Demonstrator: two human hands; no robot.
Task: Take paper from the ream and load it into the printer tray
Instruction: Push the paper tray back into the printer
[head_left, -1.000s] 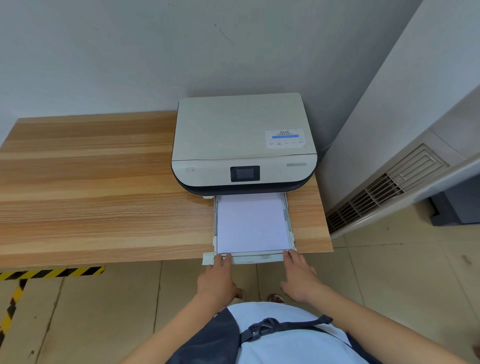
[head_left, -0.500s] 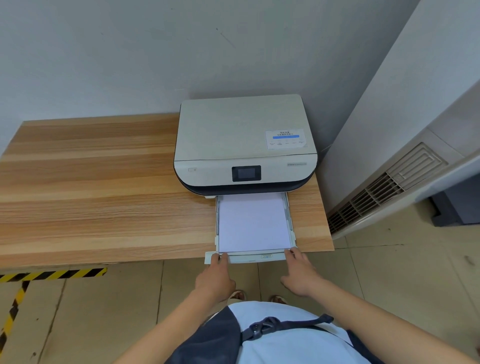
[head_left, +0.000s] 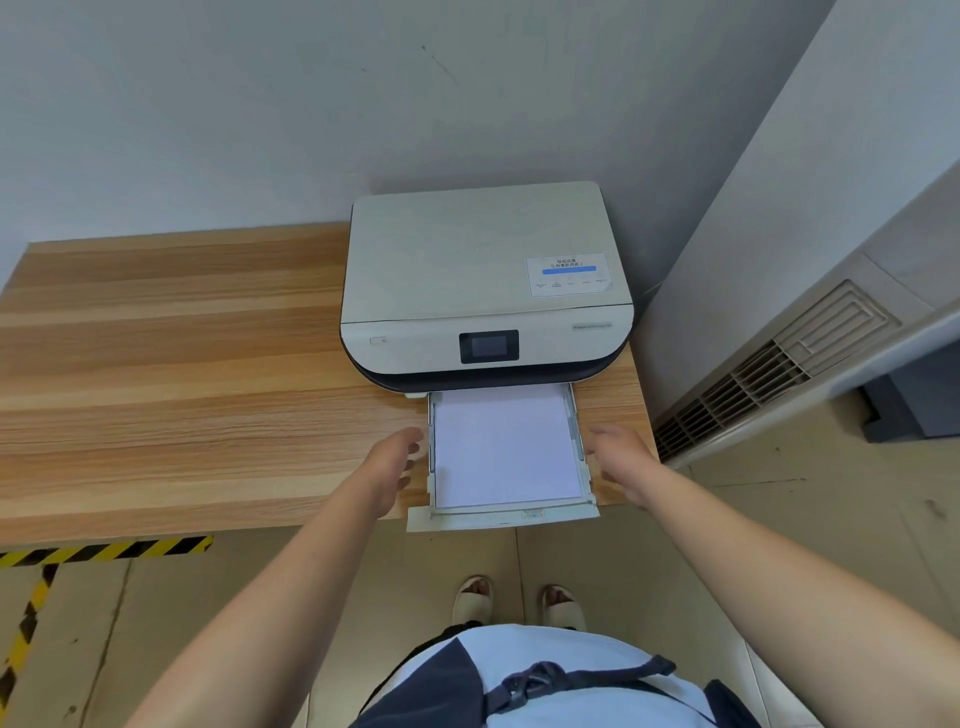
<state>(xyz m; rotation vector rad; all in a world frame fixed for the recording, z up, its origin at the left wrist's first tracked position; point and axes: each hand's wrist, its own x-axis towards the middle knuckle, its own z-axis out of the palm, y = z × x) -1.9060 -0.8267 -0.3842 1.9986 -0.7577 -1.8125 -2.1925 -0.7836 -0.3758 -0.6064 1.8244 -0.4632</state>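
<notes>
**Seating the loaded tray: hands set either side**

Head view. The printer (head_left: 485, 291) stands at the 1 o'clock corner of the wooden surface (head_left: 171, 374), against the wall. Its tray (head_left: 501, 517) is drawn out toward 6 o'clock, the front lip overhanging the surface edge. A white paper (head_left: 506, 447) stack lies flat inside the tray, square to the side rails; its far edge runs under the printer body. No ream is in view.

The left hand (head_left: 392, 465) hovers at 9 o'clock of the tray, just beside the left rail, fingers loosely spread and holding nothing. The right hand (head_left: 621, 460) hovers at 3 o'clock of the tray, likewise spread and empty; whether either hand touches a rail cannot be told.

Judged step: settling the stack and closing the tray. To do it well, bring both palms against the rails together, so the stack stays square and the guide meets the paper without bowing it. Then push from the front lip at 6 o'clock with even pressure on both sides; a one-sided push would likely skew the tray and jam it. Keep the sheets flat as they pass under the housing.
</notes>
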